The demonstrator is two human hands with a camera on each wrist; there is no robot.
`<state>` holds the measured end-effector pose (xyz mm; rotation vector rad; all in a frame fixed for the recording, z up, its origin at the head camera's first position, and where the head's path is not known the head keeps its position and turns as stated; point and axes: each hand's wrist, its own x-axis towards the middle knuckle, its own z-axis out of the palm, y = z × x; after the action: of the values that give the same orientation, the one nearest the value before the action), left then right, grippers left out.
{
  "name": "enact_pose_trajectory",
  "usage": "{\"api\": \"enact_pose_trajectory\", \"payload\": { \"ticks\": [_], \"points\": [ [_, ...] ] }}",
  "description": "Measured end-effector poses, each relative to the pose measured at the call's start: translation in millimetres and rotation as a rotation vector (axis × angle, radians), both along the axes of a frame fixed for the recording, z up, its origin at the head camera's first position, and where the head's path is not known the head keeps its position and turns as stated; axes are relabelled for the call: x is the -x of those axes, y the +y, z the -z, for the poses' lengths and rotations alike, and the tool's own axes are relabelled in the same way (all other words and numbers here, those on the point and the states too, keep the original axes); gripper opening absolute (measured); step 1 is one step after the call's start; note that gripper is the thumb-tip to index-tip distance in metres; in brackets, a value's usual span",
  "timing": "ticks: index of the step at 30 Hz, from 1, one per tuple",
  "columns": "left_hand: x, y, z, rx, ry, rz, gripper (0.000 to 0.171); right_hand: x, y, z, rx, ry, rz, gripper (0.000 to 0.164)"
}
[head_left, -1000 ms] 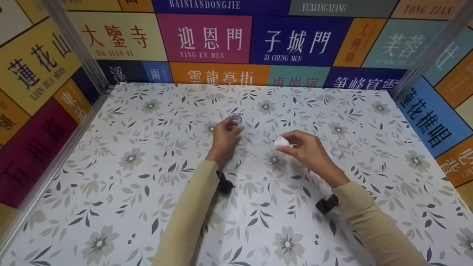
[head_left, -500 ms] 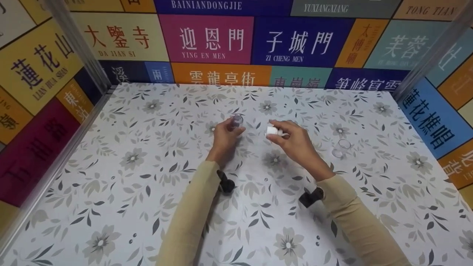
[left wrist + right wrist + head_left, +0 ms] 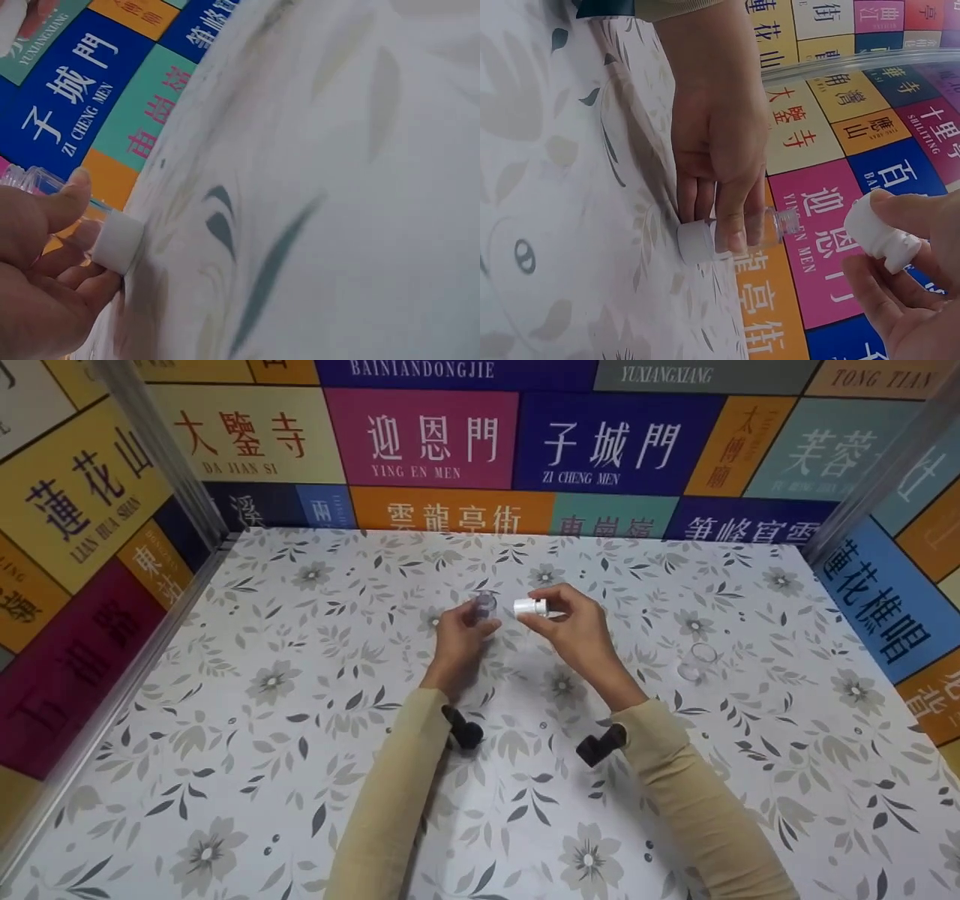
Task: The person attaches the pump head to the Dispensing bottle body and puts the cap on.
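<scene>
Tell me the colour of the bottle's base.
White; the base shows best in the right wrist view.

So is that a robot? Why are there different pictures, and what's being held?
No robot here: these are a person's two bare hands. The widest picture comes from a camera on the person's head, looking forward and down. The two sideways-looking ones come from wrist cameras, probably those black gadgets, each watching its own hand's work. The left hand has its grip around a clear bottle with a white bottom. The right hand pinches a white cap-like piece. Bottle and piece aren't touching. On the flowery table lies a clear, round piece.
</scene>
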<state>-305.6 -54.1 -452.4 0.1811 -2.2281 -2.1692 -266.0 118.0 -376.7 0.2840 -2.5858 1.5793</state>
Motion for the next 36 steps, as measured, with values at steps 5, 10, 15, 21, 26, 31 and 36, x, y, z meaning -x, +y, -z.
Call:
{"api": "enact_pose_trajectory", "payload": {
  "ticks": [5, 10, 15, 21, 26, 31, 36],
  "points": [
    [0.7, 0, -0.3, 0.008, 0.005, -0.006, 0.045, 7.0, -8, 2.0, 0.113, 0.011, -0.014, 0.037],
    [1.7, 1, 1.5, -0.023, 0.032, -0.005, 0.049, 13.9, -17, 2.1, 0.17, 0.053, -0.048, 0.048],
    [3.0, 2, 3.2, -0.03, 0.05, -0.005, 0.048, 20.2, -29, 0.4, 0.239, 0.022, -0.016, 0.055],
    [3.7, 2, 3.6, 0.032, 0.031, -0.014, 0.045, 26.6, -39, 4.4, 0.283, 0.067, 0.026, 0.043],
    [1.4, 2, 2.3, 0.067, 0.043, -0.019, 0.044, 31.0, -43, 9.5, 0.246, 0.166, 0.029, 0.042],
    [-1.2, 2, 3.2, 0.108, 0.054, -0.029, 0.039, 35.4, -48, 15.4, 0.238, 0.237, 0.005, 0.042],
    [-0.7, 3, 3.5, 0.057, 0.062, -0.034, 0.038, 37.6, -52, 20.7, 0.206, 0.277, 0.02, 0.048]
  ]
}}
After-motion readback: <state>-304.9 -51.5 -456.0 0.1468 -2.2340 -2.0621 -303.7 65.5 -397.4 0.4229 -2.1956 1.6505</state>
